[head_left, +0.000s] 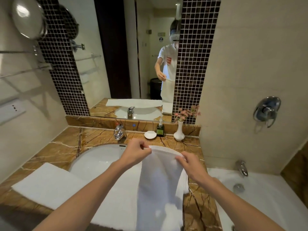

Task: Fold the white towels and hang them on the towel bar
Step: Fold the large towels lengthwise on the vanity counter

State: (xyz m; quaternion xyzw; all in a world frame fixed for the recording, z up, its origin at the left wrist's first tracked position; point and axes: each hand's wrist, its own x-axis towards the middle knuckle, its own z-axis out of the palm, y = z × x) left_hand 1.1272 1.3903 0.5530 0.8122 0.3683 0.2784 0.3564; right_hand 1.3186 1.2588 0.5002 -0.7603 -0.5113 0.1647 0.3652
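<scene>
A white towel [160,184] hangs in the air over the right part of the marble counter. My left hand [136,152] pinches its top left corner, and my right hand [191,165] pinches the top right corner, so the cloth droops between them and falls toward me. A second, larger white towel [55,185] lies flat across the counter's front and over the sink's near rim. The chrome towel bars [25,70] are fixed to the left wall, with nothing on them.
The white sink [98,160] with its chrome tap [119,132] sits behind the flat towel. A shell soap dish [150,135], a green bottle [160,129] and a white vase [179,132] stand at the counter's back. A bathtub [260,197] lies to the right.
</scene>
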